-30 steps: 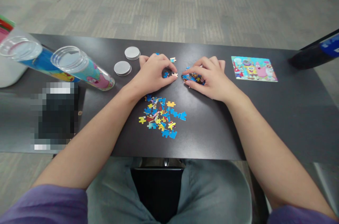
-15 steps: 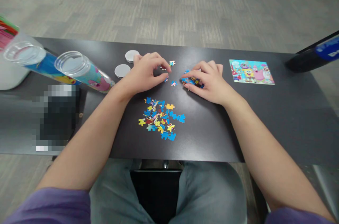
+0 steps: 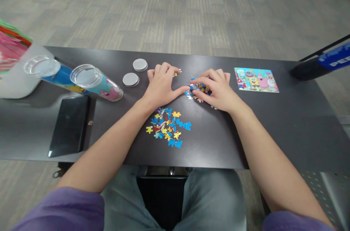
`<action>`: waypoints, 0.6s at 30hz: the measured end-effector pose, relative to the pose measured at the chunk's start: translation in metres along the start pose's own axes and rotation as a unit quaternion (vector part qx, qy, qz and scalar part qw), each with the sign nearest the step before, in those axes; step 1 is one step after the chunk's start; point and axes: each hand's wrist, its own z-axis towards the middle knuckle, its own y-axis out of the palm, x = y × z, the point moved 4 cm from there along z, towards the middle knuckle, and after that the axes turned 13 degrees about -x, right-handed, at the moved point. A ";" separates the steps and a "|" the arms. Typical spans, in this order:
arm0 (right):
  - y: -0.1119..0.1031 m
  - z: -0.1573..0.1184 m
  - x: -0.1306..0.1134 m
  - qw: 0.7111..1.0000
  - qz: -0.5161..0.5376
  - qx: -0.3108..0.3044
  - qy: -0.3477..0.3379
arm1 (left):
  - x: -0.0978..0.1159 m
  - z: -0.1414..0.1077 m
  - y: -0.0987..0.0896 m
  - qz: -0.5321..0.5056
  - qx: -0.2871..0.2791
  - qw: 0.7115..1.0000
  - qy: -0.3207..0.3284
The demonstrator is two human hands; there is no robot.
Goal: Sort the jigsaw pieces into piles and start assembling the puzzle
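Observation:
On the dark table, a loose pile of jigsaw pieces (image 3: 166, 125) lies near the front middle. My left hand (image 3: 163, 85) is behind that pile with fingers apart, its thumb reaching right to the edge of a second heap of pieces (image 3: 198, 90). A small yellow piece (image 3: 175, 74) shows by its index fingertip. My right hand (image 3: 216, 87) rests over the right side of the second heap, fingers spread and curved, thumb and fingertips touching the pieces. What lies under its palm is hidden.
A cartoon picture card (image 3: 257, 79) lies at the right, with a dark blue object (image 3: 322, 63) beyond. On the left are two clear-topped tubes (image 3: 105, 87) (image 3: 61, 76), two round white lids (image 3: 140, 65) (image 3: 130, 79), a black device (image 3: 70, 125) and a white container (image 3: 30, 67).
My left thumb has moved right to the second heap, and small pieces that lay between the hands are now beside that heap. The camera view has shifted slightly.

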 end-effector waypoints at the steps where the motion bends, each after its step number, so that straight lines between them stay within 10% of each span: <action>1: 0.000 0.000 0.001 1.000 0.006 0.004 0.002 | -0.001 0.000 -0.003 -0.008 0.011 1.000 -0.003; 9: -0.010 -0.001 0.010 0.995 0.038 0.044 0.075 | 0.014 -0.007 -0.043 -0.054 0.044 0.995 0.075; 18: -0.013 0.002 0.007 0.992 0.055 0.078 0.078 | 0.224 -0.076 0.027 0.102 -0.061 0.968 0.221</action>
